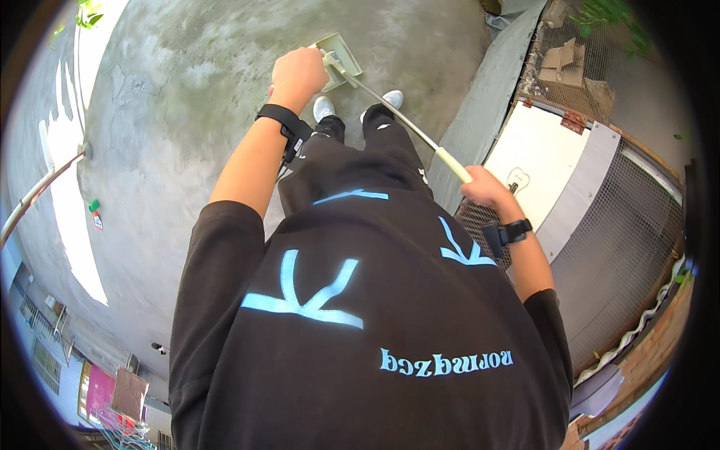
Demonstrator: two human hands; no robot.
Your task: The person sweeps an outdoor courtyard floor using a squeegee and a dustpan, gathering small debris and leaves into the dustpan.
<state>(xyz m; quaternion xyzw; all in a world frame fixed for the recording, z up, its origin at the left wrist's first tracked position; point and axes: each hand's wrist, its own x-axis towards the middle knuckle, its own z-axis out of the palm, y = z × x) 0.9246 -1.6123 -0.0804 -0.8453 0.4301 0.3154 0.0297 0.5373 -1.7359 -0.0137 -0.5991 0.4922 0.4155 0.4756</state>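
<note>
A long-handled dustpan (346,54) in pale green hangs or rests in front of my feet; whether it touches the ground I cannot tell. Its thin metal pole (401,118) slants from the pan down to the right. My right hand (486,186) is closed round the pale grip (453,163) at the near end of that pole. At the far end, beside the pan, my left hand (298,73) makes a fist by the pale joint (332,61) and seems to grip it. The fingers there are mostly hidden behind the back of the hand.
My white shoes (324,109) stand on the grey concrete ground (172,142). To the right are a wire-mesh cage (630,225) with a white panel (536,154) and a grey sheet (491,94). Flattened cardboard (562,62) lies behind the mesh. A small green-and-red item (96,214) lies left.
</note>
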